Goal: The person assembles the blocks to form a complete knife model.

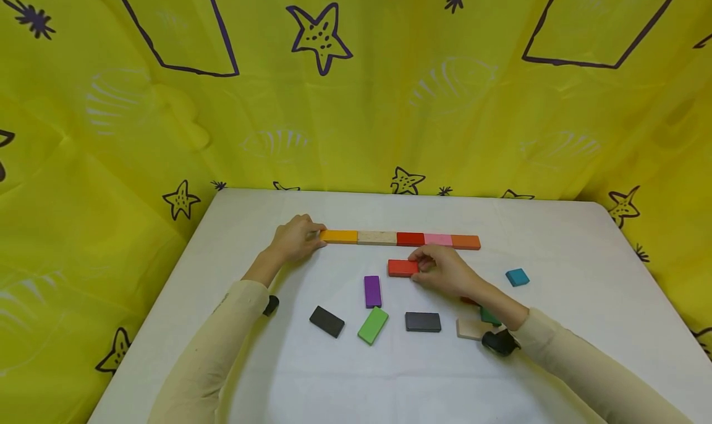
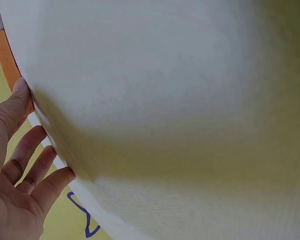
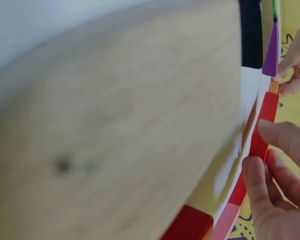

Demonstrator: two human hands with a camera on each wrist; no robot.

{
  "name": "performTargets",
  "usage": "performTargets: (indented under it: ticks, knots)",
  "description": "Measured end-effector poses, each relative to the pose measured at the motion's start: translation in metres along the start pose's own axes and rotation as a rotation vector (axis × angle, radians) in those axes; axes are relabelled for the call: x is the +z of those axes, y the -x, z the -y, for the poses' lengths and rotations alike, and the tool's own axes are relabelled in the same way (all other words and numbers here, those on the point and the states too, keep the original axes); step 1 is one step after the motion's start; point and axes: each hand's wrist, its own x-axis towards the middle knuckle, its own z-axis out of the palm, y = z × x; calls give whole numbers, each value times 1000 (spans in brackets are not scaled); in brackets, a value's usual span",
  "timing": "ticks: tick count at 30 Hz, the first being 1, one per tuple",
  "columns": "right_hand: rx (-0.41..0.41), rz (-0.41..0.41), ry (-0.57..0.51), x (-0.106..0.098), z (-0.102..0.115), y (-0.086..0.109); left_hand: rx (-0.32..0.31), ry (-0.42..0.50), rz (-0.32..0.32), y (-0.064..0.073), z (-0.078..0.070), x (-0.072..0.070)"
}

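On the white table, several wooden blocks form a straight row, end to end: yellow-orange (image 1: 340, 237), natural wood (image 1: 377, 238), dark red (image 1: 410, 239), pink (image 1: 438, 240) and orange (image 1: 466, 242). My left hand (image 1: 296, 238) pinches the left end of the yellow-orange block, thumb on its near side; the other fingers spread toward the table in the left wrist view. My right hand (image 1: 445, 268) grips the right end of a bright red block (image 1: 402, 267) between thumb and fingers, just in front of the row. That block lies roughly parallel to the row.
Loose blocks lie nearer me: purple (image 1: 372, 292), light green (image 1: 373, 326), black (image 1: 327, 321), dark grey (image 1: 423, 322), natural wood (image 1: 471, 329) and dark green (image 1: 489, 316). A blue block (image 1: 517, 277) sits at right. Yellow patterned cloth (image 1: 356, 102) hangs behind the table.
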Motion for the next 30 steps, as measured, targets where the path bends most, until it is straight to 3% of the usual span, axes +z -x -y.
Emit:
performTargets:
  ticks: [4,12,30]
  knots:
    - [33,-14,3,0,1,-4,-8,-1,6,0,0,0]
    - [24,-48,0,-1,2,-12,-11,1,7,0,0,1]
    - [103,-22,34,-2,9,-24,-6,2,-3,-1,0,1]
